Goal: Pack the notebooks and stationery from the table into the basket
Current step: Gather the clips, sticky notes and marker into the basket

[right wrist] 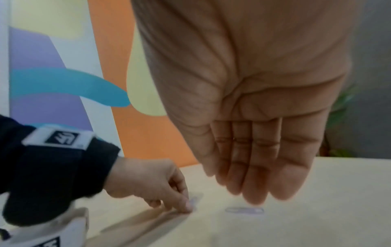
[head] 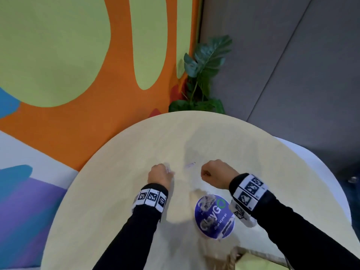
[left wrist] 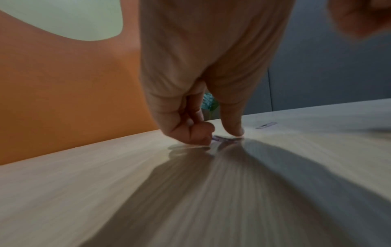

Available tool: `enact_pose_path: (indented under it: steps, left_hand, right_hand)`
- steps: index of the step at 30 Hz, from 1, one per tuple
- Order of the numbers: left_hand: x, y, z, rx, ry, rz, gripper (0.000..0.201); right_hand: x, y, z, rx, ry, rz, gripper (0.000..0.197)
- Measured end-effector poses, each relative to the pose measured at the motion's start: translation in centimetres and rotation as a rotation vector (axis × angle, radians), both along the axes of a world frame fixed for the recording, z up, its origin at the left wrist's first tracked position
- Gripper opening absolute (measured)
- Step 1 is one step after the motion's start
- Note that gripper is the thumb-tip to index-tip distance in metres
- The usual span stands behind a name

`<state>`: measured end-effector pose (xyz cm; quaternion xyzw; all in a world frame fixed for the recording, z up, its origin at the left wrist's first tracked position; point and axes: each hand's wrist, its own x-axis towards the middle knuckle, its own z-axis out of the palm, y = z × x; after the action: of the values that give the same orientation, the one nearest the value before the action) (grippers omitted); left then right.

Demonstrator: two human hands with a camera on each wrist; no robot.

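Observation:
A pale purple paper clip (head: pixel 190 165) lies flat on the round beige table (head: pixel 116 191), between my two hands. My left hand (head: pixel 169 172) is down on the tabletop, thumb and curled fingers pinching a second purple paper clip (left wrist: pixel 221 139) that still touches the wood. My right hand (head: pixel 204 173) hovers just right of the loose clip (right wrist: pixel 244 210), its fingers (right wrist: pixel 253 183) straight, close together, pointing down and holding nothing. The woven basket (head: pixel 243 258) shows only as a rim and rope handle at the bottom edge.
A round purple sticker (head: pixel 214 217) is stuck on the table near me, under my right wrist. A leafy plant (head: pixel 202 75) stands behind the table's far edge against the orange and green wall. A grey partition runs along the right.

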<state>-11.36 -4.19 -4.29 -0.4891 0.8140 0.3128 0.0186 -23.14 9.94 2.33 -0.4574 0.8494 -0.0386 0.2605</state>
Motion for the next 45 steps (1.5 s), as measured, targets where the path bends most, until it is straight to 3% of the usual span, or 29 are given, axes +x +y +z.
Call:
enact_pose_path:
  steps: [7,13,17,20,25,28,31,37,41,45]
  left_hand:
    - [-0.8,-1.5,-1.7,0.07,-0.088,0.067,0.029]
    - [-0.6,-1.4,-2.9,0.008,-0.161,-0.06,0.029]
    - [0.1,-0.2,-3.1,-0.09,-0.155,-0.123,0.03]
    - [1.0,1.1,-2.1,-0.062,-0.113,-0.114,0.031]
    - [3.5,4.7,-0.1,0.055,0.002,-0.169,0.024]
    - [5.5,7.1,0.4,0.059,0.086,-0.307,0.019]
    - [7.3,10.0,2.1,0.025,0.154,-0.425,0.022]
    - [10.8,15.7,8.0,0.007,0.412,-0.515,0.008]
    - [13.6,19.2,11.3,0.114,0.457,-0.568,0.023]
    - [16.2,22.1,12.1,0.106,0.43,-0.724,0.015]
  right_hand:
    - [-2.7,-6.9,-5.5,0.006,0.046,0.002,0.024]
    - [-3.0,-7.8,-8.3,0.017,0.06,-0.009,0.023]
    - [-2.5,-7.6,-7.8,0.087,0.047,0.059,0.023]
    - [-2.0,-6.5,-6.3,0.074,0.028,0.024,0.014]
    - [0.3,-1.3,1.2,-0.036,0.052,-0.002,0.024]
    - [3.5,5.1,5.7,-0.143,0.046,-0.011,0.022]
    - [7.6,12.4,7.2,-0.197,-0.024,-0.042,0.016]
    - [15.7,21.9,2.5,0.129,-0.196,0.066,0.016]
    - [18.5,23.0,-1.7,0.278,-0.183,0.14,0.017]
    - [19.7,21.9,-2.2,0.35,-0.122,0.198,0.02]
